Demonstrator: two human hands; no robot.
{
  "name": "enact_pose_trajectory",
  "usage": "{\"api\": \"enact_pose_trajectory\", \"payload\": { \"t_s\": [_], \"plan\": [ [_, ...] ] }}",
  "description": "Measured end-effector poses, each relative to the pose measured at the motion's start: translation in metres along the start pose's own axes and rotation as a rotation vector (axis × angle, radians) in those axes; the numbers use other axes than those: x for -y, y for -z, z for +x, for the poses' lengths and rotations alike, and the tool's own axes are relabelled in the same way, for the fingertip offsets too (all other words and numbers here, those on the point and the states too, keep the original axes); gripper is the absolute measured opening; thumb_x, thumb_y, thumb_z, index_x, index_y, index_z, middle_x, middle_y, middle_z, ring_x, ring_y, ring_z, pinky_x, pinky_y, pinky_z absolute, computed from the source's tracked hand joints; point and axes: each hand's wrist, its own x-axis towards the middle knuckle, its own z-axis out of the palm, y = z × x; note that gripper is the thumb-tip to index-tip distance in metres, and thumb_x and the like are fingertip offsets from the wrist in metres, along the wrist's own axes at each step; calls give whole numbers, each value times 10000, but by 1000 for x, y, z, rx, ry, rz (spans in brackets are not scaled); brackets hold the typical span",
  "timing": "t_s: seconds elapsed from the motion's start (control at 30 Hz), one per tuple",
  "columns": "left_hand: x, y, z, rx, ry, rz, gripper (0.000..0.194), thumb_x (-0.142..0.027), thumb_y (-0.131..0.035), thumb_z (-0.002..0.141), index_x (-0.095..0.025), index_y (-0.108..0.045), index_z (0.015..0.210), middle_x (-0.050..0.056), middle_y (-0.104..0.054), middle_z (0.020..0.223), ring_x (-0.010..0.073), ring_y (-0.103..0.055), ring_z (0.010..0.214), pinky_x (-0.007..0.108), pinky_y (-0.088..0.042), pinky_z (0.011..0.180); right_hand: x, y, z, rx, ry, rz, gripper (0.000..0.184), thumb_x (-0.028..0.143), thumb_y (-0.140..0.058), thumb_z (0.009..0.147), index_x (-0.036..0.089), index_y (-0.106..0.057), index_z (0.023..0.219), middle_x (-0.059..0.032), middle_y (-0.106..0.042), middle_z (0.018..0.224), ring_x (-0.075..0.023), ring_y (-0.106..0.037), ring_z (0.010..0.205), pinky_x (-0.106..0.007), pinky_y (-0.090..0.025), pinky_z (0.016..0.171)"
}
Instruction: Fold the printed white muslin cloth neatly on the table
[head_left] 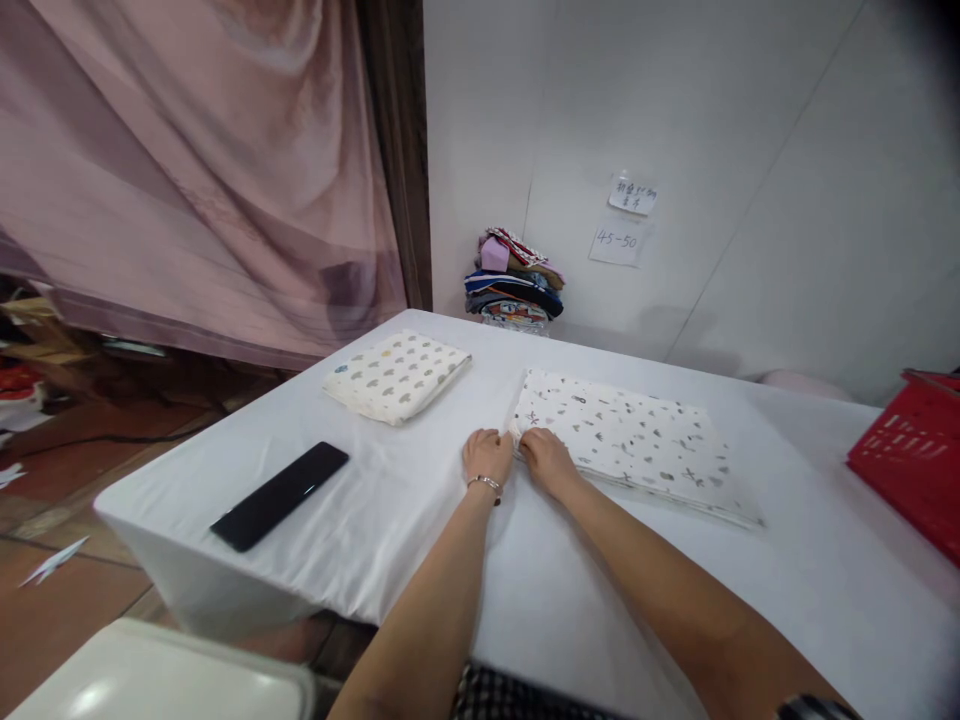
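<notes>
One big white-covered worktop has two folded cloths, a white cloth with small grey pictures and a white grey-spotted cloth. The left hand and right hand curl their fingers at the first one's left edge; I can't tell if they pinch. There's one flat black phone, and two white paper notes, the lower saying "45-50".
</notes>
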Motion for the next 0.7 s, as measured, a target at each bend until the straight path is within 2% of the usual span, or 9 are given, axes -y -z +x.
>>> {"api": "enact_pose_trajectory", "payload": {
  "t_s": [0.1,0.2,0.33,0.43,0.57,0.7],
  "plan": [
    [0,-1,-1,-31,-37,48,339,-447,-420,783,-232,-672,714,9,-598,1149,215,-386,1196,342,-200,1018,2,2,-2,10,15,3,174,149,-403,858,162,-575,830,-61,-569,848,-171,-485,831,-273,-364,733],
    [1,-2,-1,-38,-42,70,321,-442,-437,777,-227,-666,705,18,-597,1149,216,-387,1192,349,-201,1016,1,9,-10,26,88,57,186,151,-421,848,169,-579,945,-67,-587,954,-180,-496,910,-291,-373,792],
    [1,-1,-1,-30,-47,77,344,-417,-401,811,-219,-668,723,25,-592,1156,207,-394,1184,339,-212,1009,-15,30,-39,61,70,61,332,189,-408,856,199,-490,1177,-70,-586,1086,-202,-502,1006,-345,-387,849],
    [2,-1,-1,-34,-71,101,378,-421,-365,835,-216,-670,746,28,-595,1147,208,-400,1175,345,-218,1003,-45,52,-80,62,-5,-9,358,270,-372,881,225,-478,1219,-68,-573,1162,-222,-499,1066,-397,-378,904],
    [4,-3,-1,-58,-94,138,388,-413,-340,850,-216,-669,793,33,-599,1133,211,-412,1158,344,-238,989,-107,85,-152,33,-195,-129,387,370,-353,877,214,-546,1176,-63,-559,1214,-246,-480,1131,-432,-353,963],
    [2,-4,-1,-76,-104,187,393,-398,-321,860,-209,-666,847,50,-607,1108,215,-430,1133,348,-258,967,-166,116,-225,12,-432,-228,469,427,-310,872,152,-584,1136,-80,-558,1219,-230,-477,1147,-385,-312,1018]
  ]
}}
